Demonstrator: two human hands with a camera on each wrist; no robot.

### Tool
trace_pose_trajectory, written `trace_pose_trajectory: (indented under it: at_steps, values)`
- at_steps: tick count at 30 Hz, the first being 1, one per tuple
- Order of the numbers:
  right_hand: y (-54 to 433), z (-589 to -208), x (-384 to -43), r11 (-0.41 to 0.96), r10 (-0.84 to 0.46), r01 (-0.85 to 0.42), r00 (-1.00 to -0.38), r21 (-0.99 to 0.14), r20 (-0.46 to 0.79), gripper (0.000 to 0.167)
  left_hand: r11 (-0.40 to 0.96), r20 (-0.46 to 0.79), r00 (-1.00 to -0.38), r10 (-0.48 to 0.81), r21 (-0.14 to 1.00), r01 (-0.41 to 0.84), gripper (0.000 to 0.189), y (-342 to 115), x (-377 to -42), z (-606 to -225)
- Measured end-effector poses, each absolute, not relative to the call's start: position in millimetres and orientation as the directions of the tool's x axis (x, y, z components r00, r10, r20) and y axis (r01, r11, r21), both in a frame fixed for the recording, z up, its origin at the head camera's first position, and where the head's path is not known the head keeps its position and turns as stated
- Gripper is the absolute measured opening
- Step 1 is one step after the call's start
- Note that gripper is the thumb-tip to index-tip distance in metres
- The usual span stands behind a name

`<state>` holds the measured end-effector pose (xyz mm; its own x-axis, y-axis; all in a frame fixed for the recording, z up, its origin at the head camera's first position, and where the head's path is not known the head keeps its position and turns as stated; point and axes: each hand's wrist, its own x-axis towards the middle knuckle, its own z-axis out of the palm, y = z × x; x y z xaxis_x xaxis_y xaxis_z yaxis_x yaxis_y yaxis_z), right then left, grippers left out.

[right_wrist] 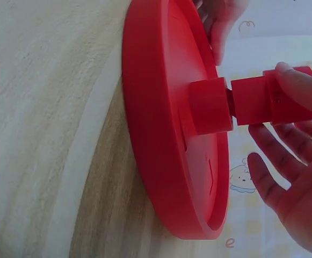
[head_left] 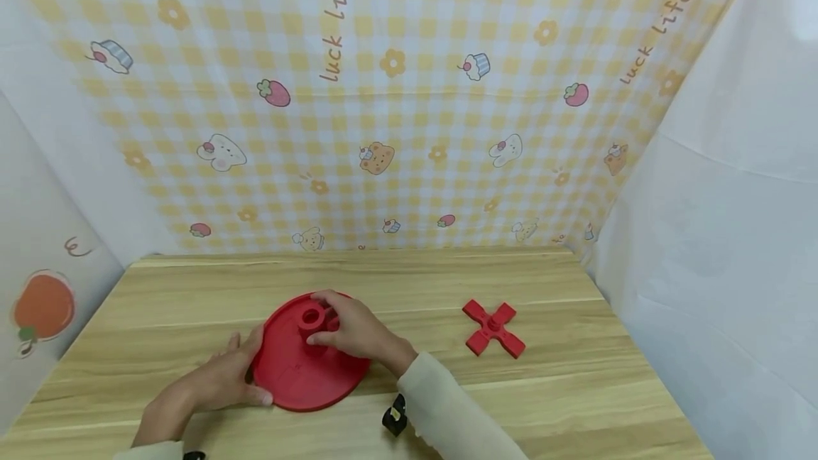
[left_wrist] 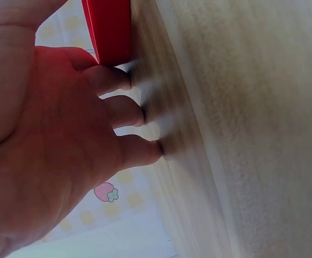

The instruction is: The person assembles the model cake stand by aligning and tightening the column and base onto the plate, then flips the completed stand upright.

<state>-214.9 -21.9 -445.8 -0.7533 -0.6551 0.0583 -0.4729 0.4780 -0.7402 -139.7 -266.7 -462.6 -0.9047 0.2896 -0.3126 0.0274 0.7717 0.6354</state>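
Observation:
A round, shallow red dish (head_left: 297,385) with a raised rim lies on the table. My left hand (head_left: 220,378) grips its left edge between thumb and forefinger; the other fingertips (left_wrist: 153,153) rest on the wood. Over the dish, my right hand (head_left: 361,332) holds a red hollow, tube-like piece (head_left: 312,316) by its upper end, thumb on one side and fingers on the other. In the right wrist view, the lower end of this piece (right_wrist: 251,100) meets a short round socket (right_wrist: 209,106) that stands up from the dish, with a narrow dark gap between them.
To the right of the dish lies a red cross-shaped piece (head_left: 493,327) with a short peg at its centre. Behind the wooden table (head_left: 422,282) hangs a yellow checked cloth (head_left: 409,112), and white cloth (head_left: 722,233) hangs at the right side.

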Motion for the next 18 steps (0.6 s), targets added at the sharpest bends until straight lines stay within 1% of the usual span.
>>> trace_pose_trajectory:
  at_steps: [3, 7, 9, 11, 14, 18]
  values:
    - [-21.9, -446.6, -214.4, 0.511, -0.631, -0.488, -0.772, -0.707, 0.077, 0.064, 0.772, -0.315, -0.904, 0.289, 0.635, 0.026, 0.129, -265.5, -140.4, -463.1]
    - [-24.5, -450.4, -213.0, 0.532, -0.623, -0.52, -0.775, -0.669, 0.106, 0.054, 0.777, -0.316, -0.906, 0.282, 0.629, 0.022, 0.129, -265.7, -139.3, -463.7]
    - [-25.6, -452.2, -212.6, 0.549, -0.619, -0.528, -0.778, -0.648, 0.109, 0.055, 0.776, -0.319, -0.905, 0.282, 0.631, 0.019, 0.129, -265.5, -139.2, -463.9]
    - [-25.7, -453.9, -212.3, 0.554, -0.615, -0.519, -0.782, -0.651, 0.101, 0.062, 0.774, -0.32, -0.904, 0.283, 0.633, 0.018, 0.129, -265.6, -139.0, -464.0]
    - [-22.4, -456.6, -213.6, 0.486, -0.629, -0.481, -0.772, -0.729, 0.09, 0.074, 0.766, -0.325, -0.901, 0.287, 0.643, 0.013, 0.128, -266.0, -139.3, -463.7]
    - [-14.3, -460.2, -217.2, 0.311, -0.669, -0.399, -0.737, -0.862, 0.1, 0.075, 0.762, -0.327, -0.901, 0.285, 0.647, 0.006, 0.128, -266.4, -140.7, -463.7]
